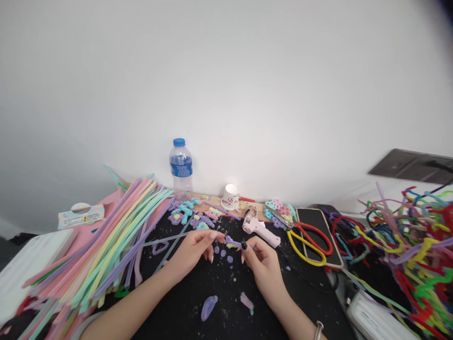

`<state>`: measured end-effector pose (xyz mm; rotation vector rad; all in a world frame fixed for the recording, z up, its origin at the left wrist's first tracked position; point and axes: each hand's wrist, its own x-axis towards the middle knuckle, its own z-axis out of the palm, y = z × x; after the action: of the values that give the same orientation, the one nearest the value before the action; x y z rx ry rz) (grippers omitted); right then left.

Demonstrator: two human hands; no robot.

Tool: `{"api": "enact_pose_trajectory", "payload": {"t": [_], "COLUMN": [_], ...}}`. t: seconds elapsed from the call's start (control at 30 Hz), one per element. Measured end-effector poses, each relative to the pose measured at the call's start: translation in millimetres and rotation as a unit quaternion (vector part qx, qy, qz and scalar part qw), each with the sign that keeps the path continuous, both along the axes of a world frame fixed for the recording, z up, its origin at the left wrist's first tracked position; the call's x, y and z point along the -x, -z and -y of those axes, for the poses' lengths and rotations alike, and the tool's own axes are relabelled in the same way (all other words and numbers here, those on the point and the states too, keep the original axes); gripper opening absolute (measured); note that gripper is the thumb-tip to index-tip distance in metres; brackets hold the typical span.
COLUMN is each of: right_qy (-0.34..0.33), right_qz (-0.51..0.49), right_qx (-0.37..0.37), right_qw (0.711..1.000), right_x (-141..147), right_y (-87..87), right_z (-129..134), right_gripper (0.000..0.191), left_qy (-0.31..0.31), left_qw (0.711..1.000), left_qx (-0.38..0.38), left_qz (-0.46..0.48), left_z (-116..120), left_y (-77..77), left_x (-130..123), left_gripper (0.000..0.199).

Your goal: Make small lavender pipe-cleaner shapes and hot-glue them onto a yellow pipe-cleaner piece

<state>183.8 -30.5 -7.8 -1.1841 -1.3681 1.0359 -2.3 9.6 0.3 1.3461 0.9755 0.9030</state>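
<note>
A short purple fuzzy pipe cleaner piece (233, 242) is pinched between the thumb and fingers of my right hand (264, 264). My left hand (194, 248) has its thumb and fingers drawn together, fingertips close to the piece's left end. Whether it grips anything small there I cannot make out. Several small purple fuzzy bits (222, 253) lie on the black mat (177, 307) between my hands. Nearer to me are a purple oval piece (209, 308) and a pale pink-purple scrap (247, 302). Behind my right hand lies a pink hot glue gun (260, 228).
Long pastel pipe cleaners (116, 250) are heaped at left, tangled bright ones (417, 245) at right. Scissors (307, 243) with red and yellow handles overlap a phone (316, 226). Fuzzy flower shapes (187, 211), a paper cup (230, 197) and a water bottle (181, 165) stand along the wall.
</note>
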Motion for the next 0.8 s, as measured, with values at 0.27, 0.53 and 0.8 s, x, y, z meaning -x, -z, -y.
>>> {"api": "enact_pose_trajectory", "payload": {"t": [0.27, 0.53, 0.8], "right_qy": [0.029, 0.039, 0.025], "right_qz": [0.043, 0.145, 0.182], "right_qx": [-0.011, -0.050, -0.102], "right_qw": [0.999, 0.987, 0.978], "right_x": [-2.4, -0.1, 1.8], "right_y": [-4.9, -8.1, -8.8], "right_z": [1.6, 5.7, 4.9], "right_gripper": [0.030, 0.032, 0.028], "left_qy": [-0.049, 0.028, 0.011], "left_qw": [0.999, 0.998, 0.995], "left_qx": [-0.004, 0.031, 0.058], "left_qz": [-0.017, 0.041, 0.082], "left_z": [-1.6, 2.5, 3.8], "left_y": [-5.1, 0.0, -4.3], "left_x": [1.0, -1.0, -2.0], "left_gripper": [0.026, 0.036, 0.023]}}
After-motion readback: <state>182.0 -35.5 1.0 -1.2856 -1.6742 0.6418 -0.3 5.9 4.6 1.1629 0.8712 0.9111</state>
